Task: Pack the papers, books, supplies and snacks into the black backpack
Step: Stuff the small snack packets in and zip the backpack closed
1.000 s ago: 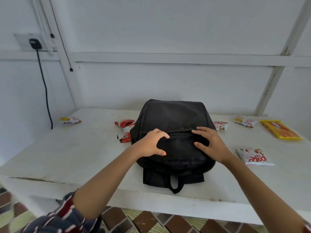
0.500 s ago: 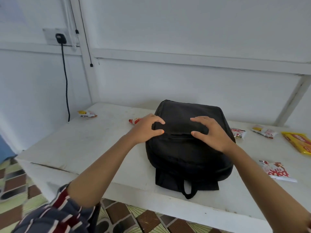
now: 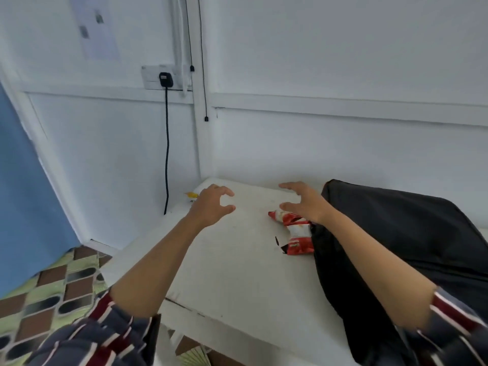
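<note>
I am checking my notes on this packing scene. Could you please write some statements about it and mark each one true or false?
1. The left hand holds a snack packet. False: it holds nothing.
2. The black backpack lies on the white table. True.
3. Some red snack packets lie beside the backpack. True.
4. The right hand grips the backpack. False: its fingers are spread and hold nothing.
5. A black plug sits in the wall socket. True.

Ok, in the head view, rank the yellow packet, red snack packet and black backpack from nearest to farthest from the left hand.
1. Yellow packet, just behind the left hand, by the table's far-left corner.
2. Red snack packet, to its right.
3. Black backpack, farther right.
</note>
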The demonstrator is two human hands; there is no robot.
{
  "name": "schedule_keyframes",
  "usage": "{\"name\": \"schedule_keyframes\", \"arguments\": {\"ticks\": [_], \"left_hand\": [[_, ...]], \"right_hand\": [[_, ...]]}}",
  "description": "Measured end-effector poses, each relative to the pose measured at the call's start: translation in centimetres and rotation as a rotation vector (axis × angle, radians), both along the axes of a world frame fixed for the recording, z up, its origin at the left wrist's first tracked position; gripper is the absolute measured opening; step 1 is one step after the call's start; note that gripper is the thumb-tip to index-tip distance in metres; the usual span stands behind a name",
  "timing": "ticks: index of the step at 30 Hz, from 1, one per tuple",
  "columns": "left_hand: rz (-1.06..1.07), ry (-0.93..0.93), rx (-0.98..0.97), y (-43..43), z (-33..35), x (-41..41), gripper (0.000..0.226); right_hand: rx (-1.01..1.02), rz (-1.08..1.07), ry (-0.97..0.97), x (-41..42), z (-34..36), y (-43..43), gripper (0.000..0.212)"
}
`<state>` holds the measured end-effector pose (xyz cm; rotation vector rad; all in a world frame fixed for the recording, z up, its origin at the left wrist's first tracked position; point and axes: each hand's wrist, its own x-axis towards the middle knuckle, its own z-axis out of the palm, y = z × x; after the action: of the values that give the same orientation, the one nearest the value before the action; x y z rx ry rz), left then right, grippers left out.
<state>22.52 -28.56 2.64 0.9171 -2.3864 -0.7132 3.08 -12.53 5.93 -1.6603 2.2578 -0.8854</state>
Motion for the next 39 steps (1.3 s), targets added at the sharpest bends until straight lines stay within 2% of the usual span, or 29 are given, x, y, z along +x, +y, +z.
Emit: {"name": "schedule_keyframes", "arguments": {"ticks": [5, 9, 13, 16, 20, 26, 32, 39], "left_hand": [[0.096, -0.091, -0.031, -8.2, -2.3, 1.9, 0.042], [0.16, -0.202, -0.057, -13.3, -4.0, 2.2, 0.053], [0.124, -0.293, -0.051, -16.5, -5.6, 1.2, 0.063], [0.09, -0.363, -0.06, -18.2, -6.8, 0.3, 0.068], [0.101, -0.403, -0.15, -19.5, -7.8, -0.2, 0.068], [0.054, -0.209, -0.065, -19.8, -8.7, -0.4, 0.041], [-0.006, -0.073, -0.12, -17.4, -6.6, -2.9, 0.039], [-0.18, 0.137, -0.223, -9.0, -0.9, -9.1, 0.039]], "right_hand": [[0.134, -0.099, 0.008, -0.7, -3.5, -6.2, 0.055], [0.335, -0.234, 0.118, -2.5, -5.7, -8.3, 0.06], [0.492, -0.286, 0.063, -3.9, -6.6, -9.2, 0.068], [0.525, -0.262, -0.001, -4.2, -7.1, -9.9, 0.067], [0.541, -0.273, 0.058, -4.5, -7.8, -10.5, 0.061], [0.484, -0.25, 0.093, -3.7, -7.2, -10.6, 0.051], [0.327, -0.224, 0.043, -2.8, -4.1, -10.0, 0.05], [0.177, -0.234, 0.061, -2.4, 0.5, -4.4, 0.05]]}}
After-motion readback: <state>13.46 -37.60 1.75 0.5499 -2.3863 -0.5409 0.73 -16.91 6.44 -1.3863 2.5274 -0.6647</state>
